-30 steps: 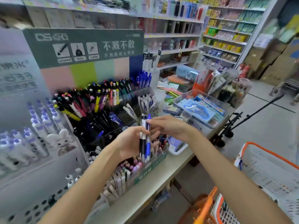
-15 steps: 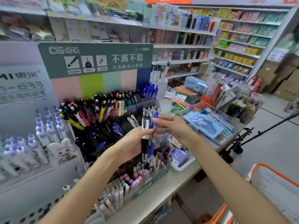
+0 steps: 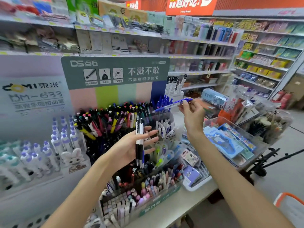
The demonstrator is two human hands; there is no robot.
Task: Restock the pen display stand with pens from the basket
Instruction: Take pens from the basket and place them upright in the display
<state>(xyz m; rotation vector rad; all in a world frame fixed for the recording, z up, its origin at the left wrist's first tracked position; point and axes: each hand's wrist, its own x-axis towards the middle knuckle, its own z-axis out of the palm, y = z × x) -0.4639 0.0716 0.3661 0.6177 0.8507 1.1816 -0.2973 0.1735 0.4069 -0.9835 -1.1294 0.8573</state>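
My left hand holds a small bunch of black-and-white pens upright in its palm, in front of the pen display stand. My right hand pinches a single blue pen, held almost level with its tip pointing left toward the blue pens standing at the stand's right end. The stand's tiers hold many black, yellow, pink and red pens. Only an orange-rimmed corner of the basket shows at the lower right.
White and purple pens stand in a display at the left. A tray of pastel pens sits at the counter's front edge. Clear bins with blue packs lie to the right, store shelves behind.
My right hand has pulled the blue pen out of the bunch and lifted it up and right toward the blue pens. The view has tilted upward, so the basket has nearly left the frame.
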